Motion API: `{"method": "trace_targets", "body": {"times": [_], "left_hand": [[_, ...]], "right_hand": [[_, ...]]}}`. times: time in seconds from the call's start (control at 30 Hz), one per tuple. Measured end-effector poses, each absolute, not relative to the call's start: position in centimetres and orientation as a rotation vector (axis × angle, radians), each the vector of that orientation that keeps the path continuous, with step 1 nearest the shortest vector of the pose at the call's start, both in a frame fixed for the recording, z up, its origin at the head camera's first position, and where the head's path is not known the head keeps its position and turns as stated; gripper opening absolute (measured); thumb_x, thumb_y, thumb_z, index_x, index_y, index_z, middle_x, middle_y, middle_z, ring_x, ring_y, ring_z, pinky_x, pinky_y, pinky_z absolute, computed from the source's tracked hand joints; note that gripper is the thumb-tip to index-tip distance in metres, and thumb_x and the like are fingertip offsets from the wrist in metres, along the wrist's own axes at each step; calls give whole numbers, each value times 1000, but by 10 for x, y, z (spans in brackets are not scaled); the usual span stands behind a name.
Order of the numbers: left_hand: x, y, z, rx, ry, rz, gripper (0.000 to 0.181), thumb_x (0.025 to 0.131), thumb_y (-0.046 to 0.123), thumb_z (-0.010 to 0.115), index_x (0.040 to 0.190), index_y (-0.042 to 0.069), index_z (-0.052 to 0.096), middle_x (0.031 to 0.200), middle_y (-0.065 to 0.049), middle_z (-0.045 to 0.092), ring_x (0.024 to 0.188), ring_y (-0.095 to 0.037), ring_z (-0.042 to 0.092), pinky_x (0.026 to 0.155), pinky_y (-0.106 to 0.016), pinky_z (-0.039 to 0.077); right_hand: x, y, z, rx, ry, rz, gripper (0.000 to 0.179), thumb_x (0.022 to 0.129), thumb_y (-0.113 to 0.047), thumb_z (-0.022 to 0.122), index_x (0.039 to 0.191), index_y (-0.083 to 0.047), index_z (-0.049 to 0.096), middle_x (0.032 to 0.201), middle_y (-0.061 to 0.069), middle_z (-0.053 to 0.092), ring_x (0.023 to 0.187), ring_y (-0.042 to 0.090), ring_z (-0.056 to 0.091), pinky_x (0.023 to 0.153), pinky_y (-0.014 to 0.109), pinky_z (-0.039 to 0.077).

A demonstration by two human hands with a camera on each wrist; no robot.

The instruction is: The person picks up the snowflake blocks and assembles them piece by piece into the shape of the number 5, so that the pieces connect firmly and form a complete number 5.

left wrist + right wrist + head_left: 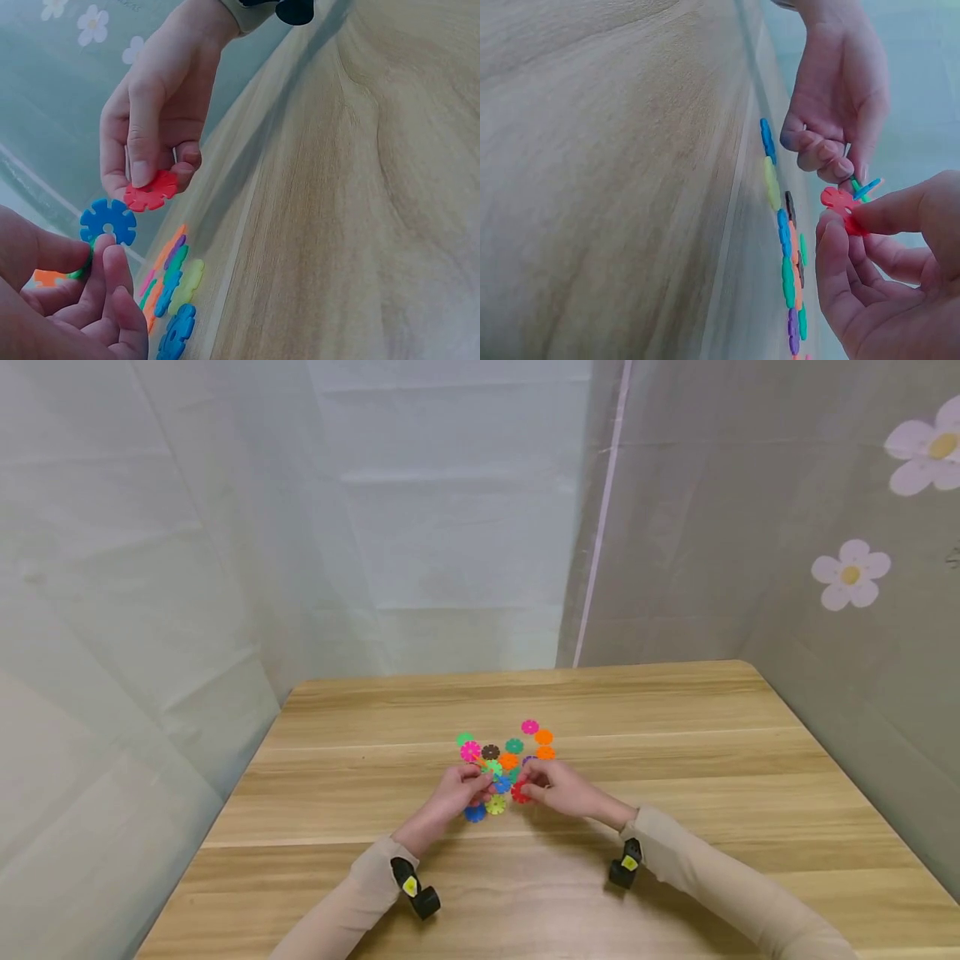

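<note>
My left hand (459, 789) pinches a green notched disc (81, 268) between thumb and fingers. A blue notched disc (91, 219) stands joined to its edge, and an orange one (49, 278) shows on the far side, partly hidden by the hand. My right hand (564, 787) pinches a red notched disc (152, 193) by its edge, thumb on its face. In the left wrist view the red disc is held just beside the blue one, above the table. The right wrist view shows the red disc (835, 198) overlapping the green and blue pieces.
Several loose notched discs lie flat around and beyond the hands, among them a yellow one (496, 805), a dark blue one (475, 813) and a pink one (530, 727). The wooden table (660, 718) ends at hanging cloth (450, 527) behind and at both sides.
</note>
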State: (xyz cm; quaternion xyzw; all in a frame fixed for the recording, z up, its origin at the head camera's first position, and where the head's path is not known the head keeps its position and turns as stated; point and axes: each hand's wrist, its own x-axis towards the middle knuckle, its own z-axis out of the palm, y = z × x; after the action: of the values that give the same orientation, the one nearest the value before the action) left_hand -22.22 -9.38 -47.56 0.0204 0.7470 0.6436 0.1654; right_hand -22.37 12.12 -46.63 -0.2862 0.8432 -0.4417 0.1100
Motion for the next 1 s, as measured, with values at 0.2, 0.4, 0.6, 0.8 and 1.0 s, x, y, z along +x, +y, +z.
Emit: {"method": "trace_targets", "body": {"times": [0.2, 0.4, 0.6, 0.8, 1.0], "left_hand": [[-222, -94, -476, 89, 2123, 1833, 18, 97, 10, 55, 93, -6, 61, 75, 2, 64, 66, -5, 57, 63, -20, 47], [-221, -94, -477, 118, 2129, 1895, 20, 97, 8, 56, 94, -11, 61, 74, 1, 65, 67, -6, 58, 65, -19, 51], [-216, -87, -477, 156, 2211, 1978, 18, 94, 3, 60, 92, -15, 62, 74, -5, 69, 68, -7, 63, 69, -23, 57], [-213, -81, -469, 247, 2341, 1952, 16, 92, 3, 62, 83, -11, 64, 71, -10, 67, 67, -13, 61, 64, -26, 54], [-210, -84, -449, 387, 2390, 1819, 17, 93, 1, 58, 82, -11, 61, 76, -22, 65, 69, -25, 62, 58, -24, 50]], "right_hand": [[-223, 118, -464, -838, 2443, -1335, 6, 96, -5, 56, 97, -4, 62, 86, 7, 64, 70, 13, 59, 63, 24, 53], [-220, 114, -463, -807, 2428, -1401, 5, 96, -3, 55, 95, -3, 60, 85, 8, 67, 72, 25, 64, 64, 34, 57], [-211, 110, -461, -850, 2606, -1361, 8, 94, -2, 59, 88, -7, 57, 76, 1, 63, 63, 9, 56, 55, 21, 50], [-206, 109, -460, -916, 2709, -1380, 11, 93, -1, 60, 85, -6, 54, 70, 0, 56, 60, 2, 45, 51, 17, 41], [-208, 109, -464, -854, 2620, -1473, 9, 94, -2, 58, 86, -5, 55, 72, 2, 57, 59, 5, 49, 51, 17, 43]]}}
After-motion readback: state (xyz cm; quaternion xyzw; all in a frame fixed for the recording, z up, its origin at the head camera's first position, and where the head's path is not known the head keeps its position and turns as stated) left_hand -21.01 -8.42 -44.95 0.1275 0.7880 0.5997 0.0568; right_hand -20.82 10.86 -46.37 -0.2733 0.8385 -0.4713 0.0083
